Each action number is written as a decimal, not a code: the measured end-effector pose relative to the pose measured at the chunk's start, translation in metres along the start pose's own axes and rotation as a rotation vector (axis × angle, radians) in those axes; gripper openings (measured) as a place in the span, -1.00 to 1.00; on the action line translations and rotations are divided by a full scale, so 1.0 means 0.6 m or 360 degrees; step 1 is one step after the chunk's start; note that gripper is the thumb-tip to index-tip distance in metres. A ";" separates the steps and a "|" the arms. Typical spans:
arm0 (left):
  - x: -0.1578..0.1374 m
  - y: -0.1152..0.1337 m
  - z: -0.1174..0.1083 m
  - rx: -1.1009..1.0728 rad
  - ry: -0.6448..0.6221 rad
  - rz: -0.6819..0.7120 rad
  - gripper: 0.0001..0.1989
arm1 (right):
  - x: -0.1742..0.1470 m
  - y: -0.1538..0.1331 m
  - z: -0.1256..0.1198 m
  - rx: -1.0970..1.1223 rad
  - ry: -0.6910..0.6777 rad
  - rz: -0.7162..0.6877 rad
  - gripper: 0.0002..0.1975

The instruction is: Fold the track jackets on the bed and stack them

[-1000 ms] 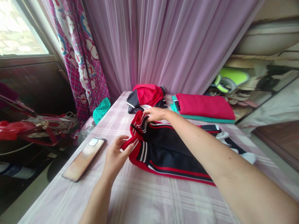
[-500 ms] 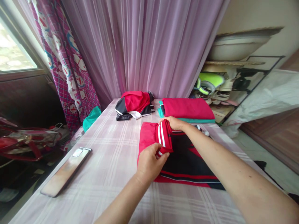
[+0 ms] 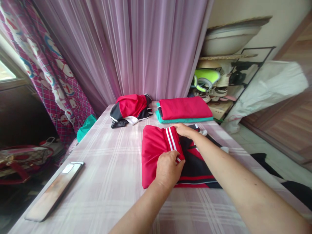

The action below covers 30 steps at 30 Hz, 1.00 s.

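A red and black jacket (image 3: 152, 152) lies partly folded on the checked tablecloth, with its red part turned over the black. Two white stripes run along its red band (image 3: 172, 138). My left hand (image 3: 169, 165) pinches the near end of this band between thumb and fingers. At the band's far end, my right hand (image 3: 182, 130) grips the cloth, its fingertips partly hidden behind the fabric. The black part of the jacket stretches out to the right beneath my right forearm.
Behind the jacket sits a folded red and teal stack of clothes (image 3: 186, 109). A crumpled red and black garment (image 3: 131, 109) lies at the back left. On the left of the table (image 3: 102, 182) rests a phone (image 3: 57, 190). A shoe rack (image 3: 219, 87) stands beyond the right edge.
The striped band has been laid flatter and farther right over the black part, with both hands still on it. The view has turned somewhat to the right.
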<state>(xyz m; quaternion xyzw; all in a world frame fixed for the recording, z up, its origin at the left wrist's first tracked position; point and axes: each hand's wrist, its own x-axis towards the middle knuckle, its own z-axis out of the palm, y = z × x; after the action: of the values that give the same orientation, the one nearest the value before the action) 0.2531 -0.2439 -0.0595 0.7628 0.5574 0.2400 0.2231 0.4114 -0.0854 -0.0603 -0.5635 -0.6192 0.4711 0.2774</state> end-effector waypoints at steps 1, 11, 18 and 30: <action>0.001 0.003 0.001 -0.0001 -0.0008 0.0022 -0.85 | -0.008 -0.001 0.001 0.0035 -0.0017 0.0060 -0.78; 0.005 0.028 -0.010 0.0002 -0.0213 0.0184 -0.81 | -0.043 0.014 0.025 -0.0589 0.0511 -0.0236 -0.60; 0.080 -0.068 -0.130 0.0109 0.0119 0.0055 -0.77 | -0.069 0.040 0.053 -0.1297 0.0839 -0.0171 -0.53; 0.211 -0.190 -0.139 -0.0264 -0.0162 -0.0499 -0.46 | -0.103 0.096 -0.116 -0.1237 0.1035 0.0522 -0.25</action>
<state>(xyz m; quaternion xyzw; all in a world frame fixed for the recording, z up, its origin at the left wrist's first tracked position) 0.1504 -0.0848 -0.0482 0.6566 0.6359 0.2085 0.3478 0.5105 -0.1303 -0.0724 -0.8312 -0.5338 0.0452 0.1485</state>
